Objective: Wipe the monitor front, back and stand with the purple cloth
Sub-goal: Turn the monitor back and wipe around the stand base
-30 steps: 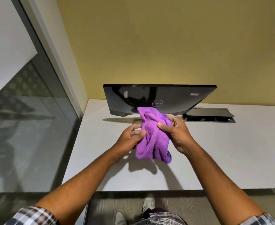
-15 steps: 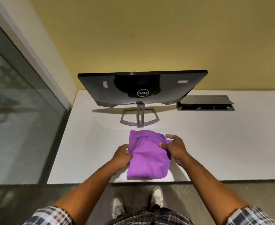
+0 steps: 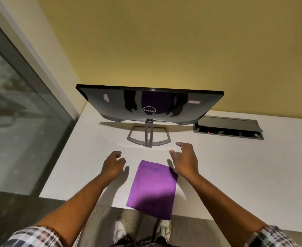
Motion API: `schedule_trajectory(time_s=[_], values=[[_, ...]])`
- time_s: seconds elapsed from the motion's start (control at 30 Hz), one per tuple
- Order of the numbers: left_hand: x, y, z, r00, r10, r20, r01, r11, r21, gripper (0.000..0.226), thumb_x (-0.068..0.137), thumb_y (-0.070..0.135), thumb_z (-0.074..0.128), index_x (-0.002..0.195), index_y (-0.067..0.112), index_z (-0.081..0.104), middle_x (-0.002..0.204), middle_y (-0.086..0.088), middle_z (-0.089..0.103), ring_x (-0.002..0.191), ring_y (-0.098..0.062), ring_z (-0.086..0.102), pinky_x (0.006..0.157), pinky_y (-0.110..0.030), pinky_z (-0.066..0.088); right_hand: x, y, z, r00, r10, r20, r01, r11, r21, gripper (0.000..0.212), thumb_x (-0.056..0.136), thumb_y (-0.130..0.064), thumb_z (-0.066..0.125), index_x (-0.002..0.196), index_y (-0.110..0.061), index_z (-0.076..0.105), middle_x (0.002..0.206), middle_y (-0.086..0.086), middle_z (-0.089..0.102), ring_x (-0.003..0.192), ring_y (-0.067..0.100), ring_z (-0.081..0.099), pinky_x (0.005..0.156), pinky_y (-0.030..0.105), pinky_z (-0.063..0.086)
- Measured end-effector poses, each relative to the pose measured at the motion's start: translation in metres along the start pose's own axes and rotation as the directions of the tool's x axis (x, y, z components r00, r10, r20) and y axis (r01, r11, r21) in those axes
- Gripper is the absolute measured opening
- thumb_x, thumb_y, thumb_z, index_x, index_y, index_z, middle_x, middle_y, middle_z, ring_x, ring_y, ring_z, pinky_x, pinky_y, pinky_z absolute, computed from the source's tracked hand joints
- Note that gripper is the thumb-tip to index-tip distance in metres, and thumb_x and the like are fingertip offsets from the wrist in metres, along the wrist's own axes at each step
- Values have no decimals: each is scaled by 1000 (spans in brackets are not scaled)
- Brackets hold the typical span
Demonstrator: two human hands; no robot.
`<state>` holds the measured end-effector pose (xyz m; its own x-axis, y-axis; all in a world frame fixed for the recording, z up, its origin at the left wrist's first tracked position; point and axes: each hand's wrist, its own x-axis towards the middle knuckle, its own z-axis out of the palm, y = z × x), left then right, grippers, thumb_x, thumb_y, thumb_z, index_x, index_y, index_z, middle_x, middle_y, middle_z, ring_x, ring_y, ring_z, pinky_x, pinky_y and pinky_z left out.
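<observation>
The black monitor (image 3: 114, 106) stands on the white desk (image 3: 236, 166) with its glossy back and logo toward me, on a grey stand (image 3: 148, 135). The purple cloth (image 3: 153, 189) lies folded flat at the desk's front edge, its near end hanging slightly over. My left hand (image 3: 113, 164) hovers to the left of the cloth with loosely curled fingers and holds nothing. My right hand (image 3: 186, 160) hovers at the cloth's far right corner, fingers spread, between cloth and stand, also holding nothing.
A grey cable box (image 3: 228, 127) with its lid raised is set into the desk right of the monitor. A yellow wall (image 3: 182, 41) stands behind, a glass partition (image 3: 21, 122) on the left. My shoes (image 3: 120, 230) show below the desk edge.
Both hands folded the cloth, laid it flat on the desk and let go. They have now lifted off it and moved apart toward the monitor.
</observation>
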<state>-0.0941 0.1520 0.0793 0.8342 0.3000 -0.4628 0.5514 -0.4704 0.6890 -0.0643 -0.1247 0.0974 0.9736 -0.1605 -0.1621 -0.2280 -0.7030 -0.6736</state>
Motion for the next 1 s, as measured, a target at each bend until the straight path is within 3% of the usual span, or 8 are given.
schedule_trajectory(time_s=[0.1,0.23,0.33,0.43,0.57,0.77,1.0], values=[[10,20,-33,978,137,-155,-139,990,-5,54,95,14,67,145,9,46,147,-11,50,135,-29,47,110,-39,39,4,-25,-27,963,-201,-181,203,979,-9,44,101,-34,65,141,-16,58,144,5,53,130,22,52,97,27,43],[12,66,-76,872,285,-397,-304,952,15,61,98,14,61,152,9,33,156,-11,36,142,-28,38,114,-36,32,11,-53,-58,840,-348,-417,366,930,-38,50,101,-31,64,146,-14,54,155,7,44,142,25,40,109,32,38],[16,94,-109,734,428,-527,-437,892,117,61,100,19,55,154,10,27,158,-11,29,144,-26,32,116,-34,27,22,-74,-83,777,-365,-514,364,925,-107,58,101,-36,61,153,-15,46,166,7,29,155,29,24,120,42,31],[26,110,-138,632,572,-522,-507,815,280,61,100,24,52,154,10,26,162,-11,22,150,-25,22,122,-34,19,40,-83,-104,757,-342,-556,275,940,-202,64,102,-45,54,157,-14,40,170,11,19,158,32,13,127,51,23],[44,123,-167,645,649,-404,-492,757,430,63,102,30,50,157,13,23,167,-5,12,154,-24,12,124,-41,16,59,-78,-117,825,-260,-502,150,957,-249,72,105,-51,48,162,-12,28,173,12,8,160,33,5,128,54,19],[63,118,-188,735,634,-240,-481,737,475,61,106,35,41,159,14,20,168,-4,15,155,-22,9,125,-41,13,67,-66,-116,881,-273,-387,151,936,-318,79,106,-55,44,164,-9,18,174,13,2,160,32,6,128,50,23],[59,104,-187,708,669,-226,-537,718,444,56,106,26,42,157,17,24,165,-3,23,152,-20,20,123,-40,22,71,-70,-118,885,-276,-375,124,916,-380,79,106,-56,45,164,-9,20,174,12,5,159,30,14,120,47,35]])
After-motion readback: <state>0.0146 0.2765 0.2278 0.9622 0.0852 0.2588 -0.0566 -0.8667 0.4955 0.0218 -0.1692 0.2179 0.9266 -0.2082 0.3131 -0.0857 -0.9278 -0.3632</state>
